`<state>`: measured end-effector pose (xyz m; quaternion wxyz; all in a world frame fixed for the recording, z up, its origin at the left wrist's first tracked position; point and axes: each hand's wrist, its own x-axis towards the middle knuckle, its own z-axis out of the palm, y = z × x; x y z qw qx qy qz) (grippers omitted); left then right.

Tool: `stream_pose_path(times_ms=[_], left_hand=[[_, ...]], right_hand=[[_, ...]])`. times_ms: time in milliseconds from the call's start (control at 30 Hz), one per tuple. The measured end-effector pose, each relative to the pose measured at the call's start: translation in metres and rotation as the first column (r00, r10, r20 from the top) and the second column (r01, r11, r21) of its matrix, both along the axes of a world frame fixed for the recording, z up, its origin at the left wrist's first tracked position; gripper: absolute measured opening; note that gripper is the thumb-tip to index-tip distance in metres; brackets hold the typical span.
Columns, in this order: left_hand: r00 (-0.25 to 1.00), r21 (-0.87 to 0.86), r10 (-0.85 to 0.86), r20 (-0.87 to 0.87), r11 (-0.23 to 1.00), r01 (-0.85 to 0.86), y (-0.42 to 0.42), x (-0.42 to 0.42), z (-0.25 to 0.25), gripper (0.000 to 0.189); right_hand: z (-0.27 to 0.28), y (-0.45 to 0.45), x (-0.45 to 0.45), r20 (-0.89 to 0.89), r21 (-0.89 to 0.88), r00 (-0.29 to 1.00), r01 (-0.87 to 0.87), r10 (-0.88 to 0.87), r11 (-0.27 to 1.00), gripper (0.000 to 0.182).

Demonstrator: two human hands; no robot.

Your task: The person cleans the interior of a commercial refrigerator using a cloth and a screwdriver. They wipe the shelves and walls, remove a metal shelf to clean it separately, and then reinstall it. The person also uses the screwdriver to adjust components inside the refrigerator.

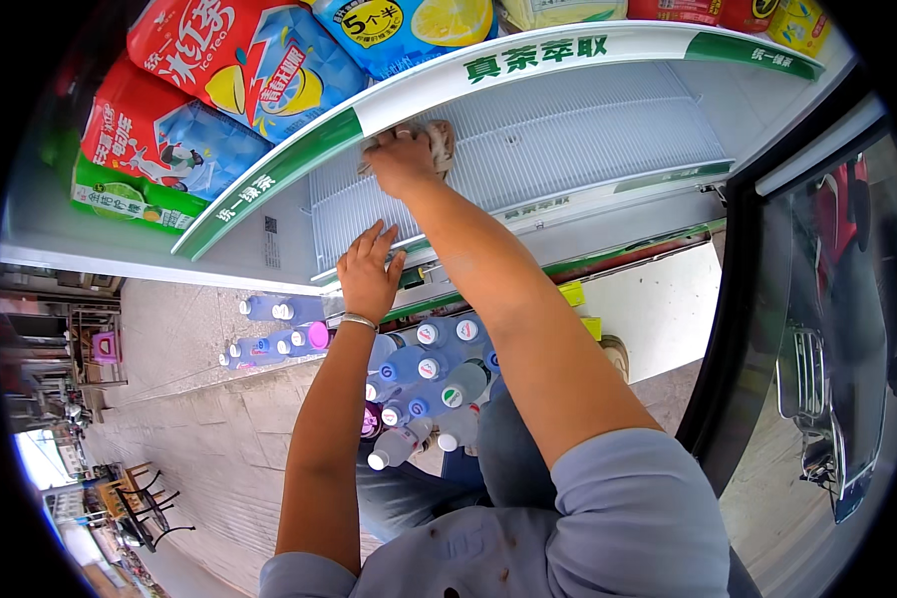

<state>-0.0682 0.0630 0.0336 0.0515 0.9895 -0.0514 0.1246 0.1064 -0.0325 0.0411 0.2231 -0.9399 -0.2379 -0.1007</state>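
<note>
My right hand [404,158] grips a crumpled beige cloth [441,146] and presses it on the white wire shelf [568,127] of an upright drinks cooler, close under the shelf above. At the front edge of that wire shelf, my left hand [370,276] rests with its fingers spread and holds nothing. A metal bangle [359,321] circles the left wrist. Green and white strips with printed writing run along the shelf fronts. Drink cartons, among them a red and blue iced tea pack [247,67], fill the upper shelf.
Several capped plastic bottles [426,366] stand on the ground below the cooler, by my knees. More bottles [276,333] stand to the left. The cooler's glass door [785,299] hangs wide at the right. A white panel [658,314] lies low down. Black-legged furniture [146,508] sits far left.
</note>
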Motion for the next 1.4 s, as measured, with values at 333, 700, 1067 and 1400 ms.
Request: stream_pose_path(times_ms=[333, 700, 1067, 1400], left_hand=[[1.0, -0.049, -0.007, 0.027, 0.999, 0.008, 0.001, -0.003, 0.003, 0.04], [1.0, -0.022, -0.02, 0.019, 1.0, 0.021, -0.01, -0.001, 0.001, 0.039], [0.999, 0.075, -0.022, 0.042, 0.997, 0.019, -0.014, -0.001, -0.004, 0.056], [0.955, 0.244, -0.297, -0.014, 0.925, 0.291, -0.121, 0.027, 0.008, 0.088]], right_hand=[[-0.001, -0.101, 0.082, 0.061, 0.063, 0.969, 0.236, -0.24, 0.97, 0.036], [0.002, -0.385, 0.049, -0.039, -0.263, 0.492, 0.835, -0.87, 0.484, 0.043], [0.019, -0.135, -0.063, -0.265, 0.361, 0.946, -0.082, 0.186, 0.929, 0.042], [0.011, -0.339, -0.174, -0.155, 0.872, 0.913, 0.307, 0.378, -0.382, 0.065]])
